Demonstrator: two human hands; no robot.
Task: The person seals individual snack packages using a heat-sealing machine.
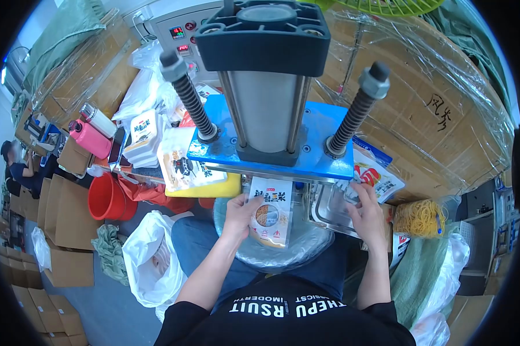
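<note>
Two bare hands, one printed pouch (275,216). Item: left hand (237,218), thumb and fingertips closed on the pouch's left edge; the pouch lies just to its right, so this hand is the nearer. Item: right hand (367,214), fingers parted and bent, at the right side of a shallow metal tray (331,202) (contact there cannot be told). Pouch placement: above a round, plastic-wrapped surface (254,256), between the left hand and the tray, long axis running from the wearer's lap toward the blue press plate (214,151), top end close by the press's near edge, printed face up.
</note>
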